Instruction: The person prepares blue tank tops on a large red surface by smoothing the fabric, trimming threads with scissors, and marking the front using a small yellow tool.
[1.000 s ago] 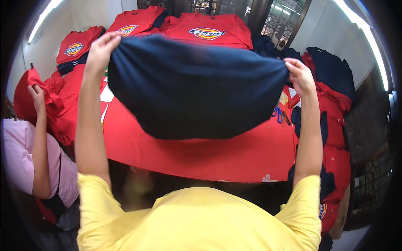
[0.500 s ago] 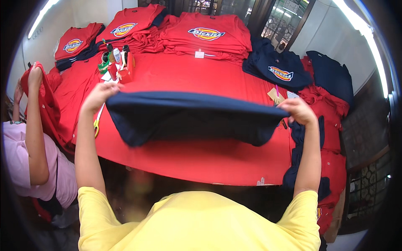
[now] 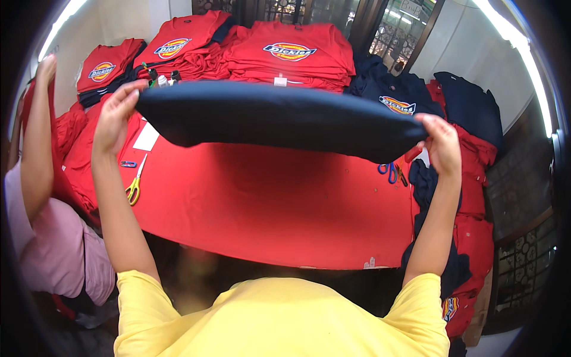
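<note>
Cloth (image 3: 279,116), navy: aloft over red table (image 3: 279,220); your left hand (image 3: 119,113) pinches left end, your right hand (image 3: 442,140) right end; fingers of both closed on it, wide apart, presumably for tautness; yellow scissors (image 3: 134,191) left, blue scissors (image 3: 392,174) right, likely for easy reach.

Bottles (image 3: 162,81) partly hidden behind navy cloth (image 3: 279,116); co-worker (image 3: 65,244) partly cut off at left rim.

Navy cloth (image 3: 279,116) higher again

Head-worn fisheye, looking down over hands (image 3: 442,144).
</note>
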{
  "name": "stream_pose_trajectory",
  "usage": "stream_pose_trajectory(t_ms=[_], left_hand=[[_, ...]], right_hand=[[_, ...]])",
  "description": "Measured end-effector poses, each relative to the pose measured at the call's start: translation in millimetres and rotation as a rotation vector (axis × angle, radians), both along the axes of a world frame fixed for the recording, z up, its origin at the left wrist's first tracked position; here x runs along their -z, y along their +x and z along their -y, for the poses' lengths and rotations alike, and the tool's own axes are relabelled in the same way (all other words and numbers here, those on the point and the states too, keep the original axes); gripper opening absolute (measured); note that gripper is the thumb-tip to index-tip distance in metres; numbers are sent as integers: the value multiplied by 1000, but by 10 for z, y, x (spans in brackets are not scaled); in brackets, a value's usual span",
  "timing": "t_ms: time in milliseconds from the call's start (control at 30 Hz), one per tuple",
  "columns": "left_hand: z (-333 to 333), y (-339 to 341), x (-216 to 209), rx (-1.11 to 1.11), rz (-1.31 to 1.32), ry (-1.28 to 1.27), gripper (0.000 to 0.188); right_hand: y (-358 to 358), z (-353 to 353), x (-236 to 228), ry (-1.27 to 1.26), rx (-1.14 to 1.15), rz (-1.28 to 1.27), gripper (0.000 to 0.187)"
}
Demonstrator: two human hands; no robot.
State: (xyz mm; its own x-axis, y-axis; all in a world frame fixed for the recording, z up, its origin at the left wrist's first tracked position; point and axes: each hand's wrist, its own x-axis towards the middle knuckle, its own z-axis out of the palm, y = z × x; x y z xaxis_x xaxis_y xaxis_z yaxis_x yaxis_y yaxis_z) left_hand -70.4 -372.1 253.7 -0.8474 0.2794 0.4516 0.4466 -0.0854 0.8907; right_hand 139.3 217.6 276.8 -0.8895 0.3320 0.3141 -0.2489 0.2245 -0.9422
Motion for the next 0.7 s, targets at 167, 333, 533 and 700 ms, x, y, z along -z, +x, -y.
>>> stream_pose_trajectory(t_ms=[167,333,533,700], left_hand=[[176,537,1103,45,223,-305,18],[-378,1345,1658,-192,29,-1131,33],[-1688,1633,2585,-96,-476,-1009,53],[-1522,1881,2555,-9,-403,-1147,58]], right_hand=[[651,21,1098,446,-19,341,20],[984,534,1736,757,75,530,20],[326,1883,2748,1093,-41,146,50],[642,2047,2824,1176,-50,327,53]])
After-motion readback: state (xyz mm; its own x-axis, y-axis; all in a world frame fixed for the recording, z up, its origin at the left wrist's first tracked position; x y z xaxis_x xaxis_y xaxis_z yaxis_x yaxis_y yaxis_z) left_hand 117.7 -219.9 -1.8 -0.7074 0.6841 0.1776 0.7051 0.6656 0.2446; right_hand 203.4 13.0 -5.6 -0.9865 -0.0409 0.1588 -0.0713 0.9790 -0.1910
